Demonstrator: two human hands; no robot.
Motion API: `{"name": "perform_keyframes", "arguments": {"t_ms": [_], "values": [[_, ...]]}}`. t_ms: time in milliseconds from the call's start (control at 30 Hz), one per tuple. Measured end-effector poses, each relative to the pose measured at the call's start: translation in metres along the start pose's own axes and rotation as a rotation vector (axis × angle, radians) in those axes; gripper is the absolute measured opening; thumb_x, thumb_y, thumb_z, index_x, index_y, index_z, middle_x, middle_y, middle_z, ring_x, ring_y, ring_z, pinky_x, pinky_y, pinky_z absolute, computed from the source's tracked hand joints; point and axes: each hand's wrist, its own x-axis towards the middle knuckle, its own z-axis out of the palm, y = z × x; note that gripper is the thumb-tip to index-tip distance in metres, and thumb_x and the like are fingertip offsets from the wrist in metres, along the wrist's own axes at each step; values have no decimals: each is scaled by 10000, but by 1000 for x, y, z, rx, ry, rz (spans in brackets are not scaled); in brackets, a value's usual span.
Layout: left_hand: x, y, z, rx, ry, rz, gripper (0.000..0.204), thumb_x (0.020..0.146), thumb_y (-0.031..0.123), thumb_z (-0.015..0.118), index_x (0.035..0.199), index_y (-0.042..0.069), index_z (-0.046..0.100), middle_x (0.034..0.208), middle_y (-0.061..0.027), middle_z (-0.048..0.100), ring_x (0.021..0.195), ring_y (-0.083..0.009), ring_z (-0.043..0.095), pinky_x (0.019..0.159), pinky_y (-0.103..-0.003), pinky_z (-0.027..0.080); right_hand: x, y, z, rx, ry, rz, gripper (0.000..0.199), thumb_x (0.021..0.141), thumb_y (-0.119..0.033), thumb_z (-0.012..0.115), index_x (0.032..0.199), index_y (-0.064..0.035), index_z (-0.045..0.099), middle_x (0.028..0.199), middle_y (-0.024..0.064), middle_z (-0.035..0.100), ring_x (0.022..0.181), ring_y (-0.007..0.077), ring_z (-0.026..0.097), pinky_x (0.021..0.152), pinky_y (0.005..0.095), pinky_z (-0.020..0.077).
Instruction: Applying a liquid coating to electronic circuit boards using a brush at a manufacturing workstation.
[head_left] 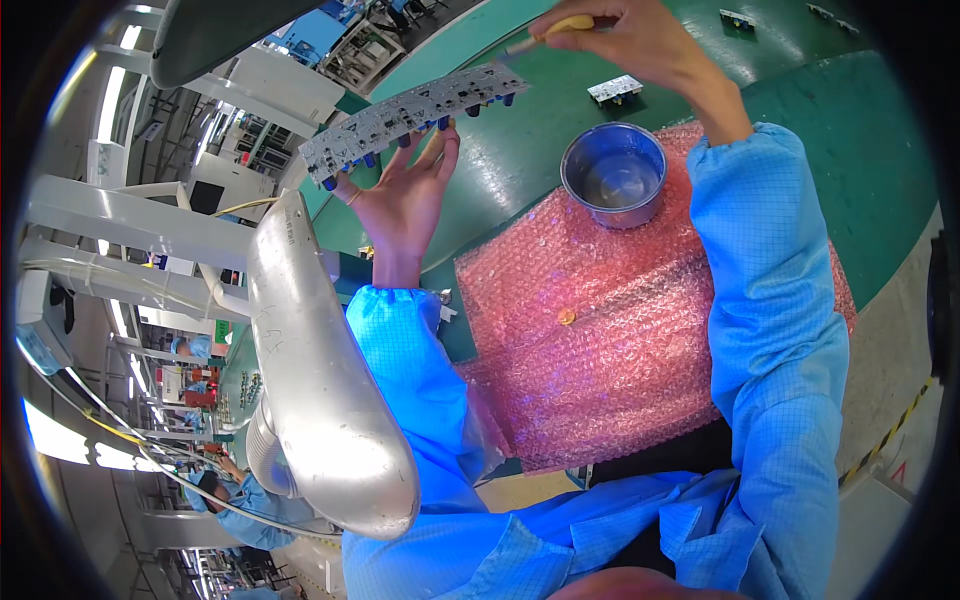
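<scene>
My left hand (411, 190) grips a long circuit board (415, 112) from below, fingers closed around blue parts on its underside. The board is raised above the bench and tilted, its whitish face with dark components turned toward me. In my right hand (632, 35) is a brush (565, 28) with a yellow handle, held in a pinch. The brush's tip is close to the board's far right end; whether it touches I cannot tell. Below my right hand a round blue metal bowl (614, 176) with some clear liquid stands at the edge of the pink bubble wrap (600, 330).
A small circuit board (615, 91) lies on the green bench (510, 165) beyond the bowl, and another board (738, 19) lies farther off. A large silvery fume hood (325, 370) on a duct stands left of my left arm. People (250, 505) work at the far left.
</scene>
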Motion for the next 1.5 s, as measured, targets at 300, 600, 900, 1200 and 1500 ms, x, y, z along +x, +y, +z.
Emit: {"name": "perform_keyframes", "arguments": {"t_ms": [300, 600, 900, 1200, 1500], "values": [[2, 1, -2, 97, 0, 71, 1017, 698, 653, 725, 1255, -117, 363, 1410, -354, 277, 1329, -493, 275, 1143, -550, 285, 1, -9, 2, 75, -20, -73, 169, 830, -134, 720, 982, -66, 749, 882, 90, 740, 749, 165, 674, 712, 289, 529], [-2, -3, 1, 212, -4, 137, 1132, 633, 551, 821, 1346, -123, 255, 1425, -356, 250, 1344, -472, 269, 1156, -528, 281, 1, -7, 19, 8, -7, -201, 160, 840, -125, 706, 978, -55, 747, 888, 104, 737, 765, 177, 681, 711, 294, 534], [-3, -7, 3, 201, -62, 41, 983, 739, 646, 701, 1242, -130, 367, 1394, -370, 283, 1324, -477, 283, 1150, -552, 280, 0, -11, 29, 48, 90, -174, 173, 823, -85, 713, 990, -57, 748, 873, 100, 738, 749, 193, 682, 697, 288, 533], [1, -13, 2, 264, -30, 71, 973, 758, 645, 681, 1251, -125, 351, 1399, -378, 264, 1315, -499, 291, 1144, -551, 281, 6, -6, 41, 101, 249, -437, 156, 798, -75, 738, 952, -60, 752, 841, 86, 732, 762, 159, 677, 684, 292, 529], [-1, -2, 0, 235, -7, 46, 1044, 746, 637, 696, 1339, -124, 298, 1422, -327, 266, 1326, -482, 289, 1165, -542, 269, 5, -14, 35, 216, 110, -295, 177, 830, -124, 731, 995, -63, 746, 870, 84, 734, 755, 136, 682, 685, 276, 540]]}}
